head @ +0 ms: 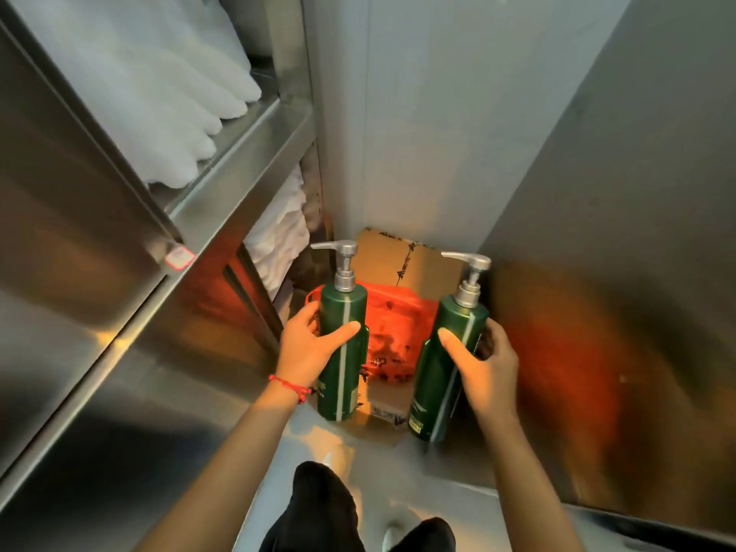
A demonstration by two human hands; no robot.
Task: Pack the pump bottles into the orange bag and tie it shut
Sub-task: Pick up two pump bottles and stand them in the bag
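Observation:
I hold two tall dark green pump bottles with silver pump heads, both upright above the floor. My left hand (308,344) grips the left pump bottle (341,352) around its middle; a red string sits on that wrist. My right hand (484,366) grips the right pump bottle (446,364) the same way. Between and below the bottles lies the orange bag (392,328), crumpled on a flattened cardboard sheet (418,264) on the floor. The bottles hide the bag's sides.
A stainless steel shelf unit (223,181) with stacked white towels (167,93) stands on the left. A steel panel (617,272) closes in the right side, a pale wall stands behind. My dark trouser legs (322,507) show at the bottom.

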